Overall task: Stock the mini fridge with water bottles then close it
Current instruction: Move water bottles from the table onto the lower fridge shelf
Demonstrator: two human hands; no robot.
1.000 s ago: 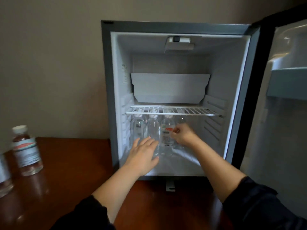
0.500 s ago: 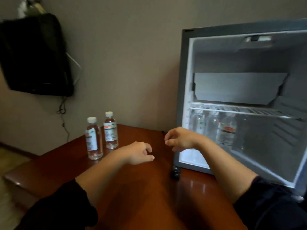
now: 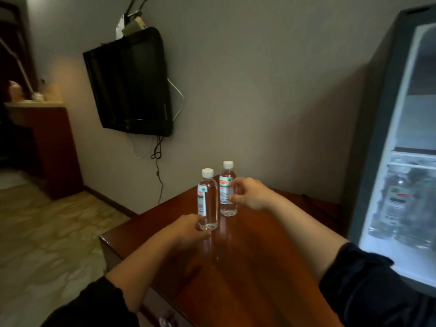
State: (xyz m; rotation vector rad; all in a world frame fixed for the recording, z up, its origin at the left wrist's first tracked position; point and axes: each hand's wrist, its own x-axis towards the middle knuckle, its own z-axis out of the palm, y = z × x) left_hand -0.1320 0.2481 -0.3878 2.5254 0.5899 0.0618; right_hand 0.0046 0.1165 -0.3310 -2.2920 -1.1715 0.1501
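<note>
I see a dim grey wall point(image 3: 259, 90) carrying a black television point(image 3: 132, 86), marbled floor tiles point(image 3: 47, 232), and a reddish wooden desk point(image 3: 236, 267).

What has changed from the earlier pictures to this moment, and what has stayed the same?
Both hands left the fridge and moved left to the two bottles on the table. The left hand now touches the base of the near bottle; the right hand reaches the far bottle. Whether either grips is unclear. Both bottles stand in place; the fridge stays open.
</note>
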